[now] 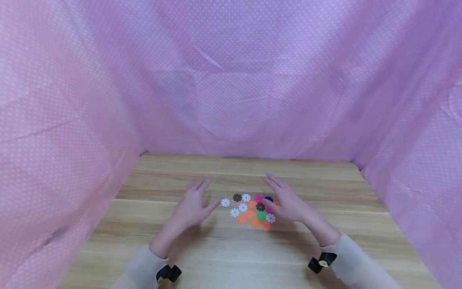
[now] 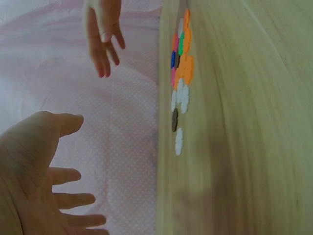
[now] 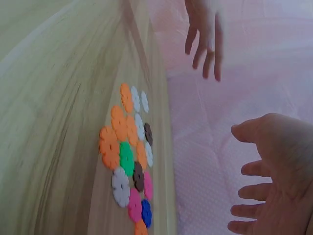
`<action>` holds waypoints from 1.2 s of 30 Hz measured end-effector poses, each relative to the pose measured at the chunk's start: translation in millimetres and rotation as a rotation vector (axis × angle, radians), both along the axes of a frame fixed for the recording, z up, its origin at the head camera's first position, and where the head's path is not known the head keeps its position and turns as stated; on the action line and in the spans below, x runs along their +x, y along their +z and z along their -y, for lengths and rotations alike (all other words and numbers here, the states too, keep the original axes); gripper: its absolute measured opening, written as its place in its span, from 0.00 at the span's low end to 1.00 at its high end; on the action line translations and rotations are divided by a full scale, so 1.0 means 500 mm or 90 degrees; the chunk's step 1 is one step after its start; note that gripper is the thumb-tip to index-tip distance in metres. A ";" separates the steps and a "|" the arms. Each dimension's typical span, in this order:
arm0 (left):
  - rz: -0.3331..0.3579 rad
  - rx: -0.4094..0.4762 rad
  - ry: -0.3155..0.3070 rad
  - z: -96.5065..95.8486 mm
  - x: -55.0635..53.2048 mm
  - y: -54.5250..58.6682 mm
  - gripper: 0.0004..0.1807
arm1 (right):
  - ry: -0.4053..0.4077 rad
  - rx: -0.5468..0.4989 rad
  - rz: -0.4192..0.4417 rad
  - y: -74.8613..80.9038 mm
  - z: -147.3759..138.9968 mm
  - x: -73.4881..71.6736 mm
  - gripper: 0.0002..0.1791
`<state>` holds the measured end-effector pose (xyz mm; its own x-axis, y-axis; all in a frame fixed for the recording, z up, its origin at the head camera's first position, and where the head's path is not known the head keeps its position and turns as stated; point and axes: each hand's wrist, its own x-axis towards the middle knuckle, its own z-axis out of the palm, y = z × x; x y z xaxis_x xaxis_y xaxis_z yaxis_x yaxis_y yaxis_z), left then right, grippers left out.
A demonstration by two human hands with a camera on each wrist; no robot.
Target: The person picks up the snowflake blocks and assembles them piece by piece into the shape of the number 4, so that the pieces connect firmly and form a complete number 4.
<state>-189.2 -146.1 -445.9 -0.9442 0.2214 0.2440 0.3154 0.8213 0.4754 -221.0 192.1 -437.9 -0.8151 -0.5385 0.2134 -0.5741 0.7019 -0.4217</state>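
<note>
Several flat, notched plastic discs like snowflake building pieces lie loosely grouped on the wooden table, among them an orange disc (image 3: 109, 148), a green disc (image 3: 126, 158), a white disc (image 1: 225, 202), a brown disc (image 1: 237, 197), a pink disc (image 3: 134, 205) and a blue disc (image 3: 146, 213). To the left of the group, my left hand (image 1: 192, 206) hovers over the table, fingers spread and holding nothing. My right hand (image 1: 287, 200) is raised over the group's right side, its fingers extended and free of any disc; in the head view it overlaps some discs.
The wooden table (image 1: 231, 257) reaches back to a pink dotted sheet (image 1: 231, 100), which hangs behind it and along both sides. Dark wrist devices sit at the left cuff (image 1: 169, 273) and the right cuff (image 1: 322, 263).
</note>
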 end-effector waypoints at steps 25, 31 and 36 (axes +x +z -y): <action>0.088 -0.087 -0.017 -0.081 -0.083 -0.090 0.14 | 0.033 0.032 0.134 -0.105 0.131 -0.084 0.13; 0.053 -0.100 -0.017 -0.080 -0.088 -0.094 0.11 | 0.036 0.042 0.070 -0.116 0.142 -0.090 0.08; 0.050 -0.133 -0.034 -0.084 -0.097 -0.092 0.06 | 0.015 0.043 0.054 -0.123 0.142 -0.102 0.08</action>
<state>-237.6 -103.9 -491.8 -0.9438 0.3101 0.1140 0.3304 0.8873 0.3218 -271.8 120.8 -499.5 -0.8159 -0.5682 0.1075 -0.5549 0.7170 -0.4220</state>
